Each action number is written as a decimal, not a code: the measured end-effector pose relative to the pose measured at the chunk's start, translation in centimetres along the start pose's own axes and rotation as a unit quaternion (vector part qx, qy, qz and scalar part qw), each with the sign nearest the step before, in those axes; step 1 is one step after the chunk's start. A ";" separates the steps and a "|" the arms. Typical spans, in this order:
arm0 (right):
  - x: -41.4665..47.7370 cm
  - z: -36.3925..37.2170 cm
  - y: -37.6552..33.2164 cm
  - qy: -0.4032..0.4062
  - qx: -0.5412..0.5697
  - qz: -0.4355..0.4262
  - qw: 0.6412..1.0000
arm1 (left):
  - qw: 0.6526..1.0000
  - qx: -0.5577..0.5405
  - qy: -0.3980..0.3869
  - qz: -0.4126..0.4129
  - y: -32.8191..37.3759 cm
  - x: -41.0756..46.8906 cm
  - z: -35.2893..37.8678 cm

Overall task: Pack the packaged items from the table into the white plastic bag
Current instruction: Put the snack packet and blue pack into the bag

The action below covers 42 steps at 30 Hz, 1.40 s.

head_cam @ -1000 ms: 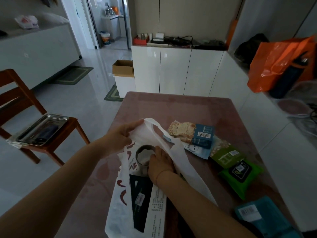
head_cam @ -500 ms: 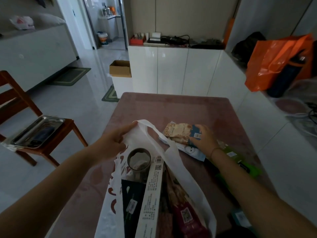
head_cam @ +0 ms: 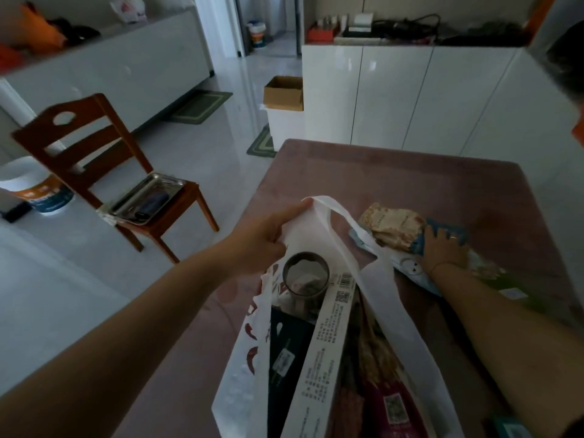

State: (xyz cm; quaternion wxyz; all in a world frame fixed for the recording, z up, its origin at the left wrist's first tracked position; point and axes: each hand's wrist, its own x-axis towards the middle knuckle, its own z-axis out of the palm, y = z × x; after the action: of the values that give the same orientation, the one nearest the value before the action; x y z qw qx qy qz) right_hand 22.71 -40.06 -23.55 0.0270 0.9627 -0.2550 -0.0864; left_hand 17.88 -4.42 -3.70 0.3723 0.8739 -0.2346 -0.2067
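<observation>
The white plastic bag [head_cam: 373, 289] lies open on the pink table [head_cam: 442, 175]. My left hand [head_cam: 265, 235] pinches the bag's left handle and holds the mouth up. Inside the bag are a round tin [head_cam: 306, 275], a long white box [head_cam: 322, 352], a black box [head_cam: 284, 352] and a dark red packet [head_cam: 392, 406]. My right hand [head_cam: 442, 248] is closed on a beige and blue packet [head_cam: 395, 226], which lies on a pale blue packet [head_cam: 407, 267]. A green packet [head_cam: 505, 286] sits partly behind my right forearm.
A wooden chair [head_cam: 94, 153] with a metal tray [head_cam: 148, 197] stands left of the table. White cabinets [head_cam: 410, 96] rise behind the table. A cardboard box [head_cam: 284, 93] sits on a white bin. A teal packet [head_cam: 512, 429] lies at the bottom right.
My right hand left the round tin in the bag, reached right and closed on the beige and blue packet. My left hand kept hold of the bag handle. The camera swung left.
</observation>
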 end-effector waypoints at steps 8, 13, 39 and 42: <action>-1.5 -2.4 1.1 0.140 0.088 -0.026 0.986 | 1.000 0.021 0.022 0.006 -0.5 -0.1 0.3; -9.9 -10.5 2.1 0.213 0.456 -0.011 0.864 | 0.997 0.078 0.030 0.002 -1.0 -0.3 0.7; -31.2 -10.0 -10.6 -0.122 0.304 -0.112 0.938 | 0.992 0.124 -0.020 -0.023 0.3 -2.5 2.0; -31.3 -10.2 -9.9 -0.054 0.236 -0.138 0.960 | 0.988 0.154 0.006 -0.020 0.3 -2.4 2.0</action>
State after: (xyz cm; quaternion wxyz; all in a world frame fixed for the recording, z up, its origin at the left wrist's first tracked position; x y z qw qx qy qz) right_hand 2.62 -15.82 -9.70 -0.2269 0.9615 -0.1335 -0.0785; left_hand 14.85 -4.37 -4.26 0.2305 0.9266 -0.2440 -0.1698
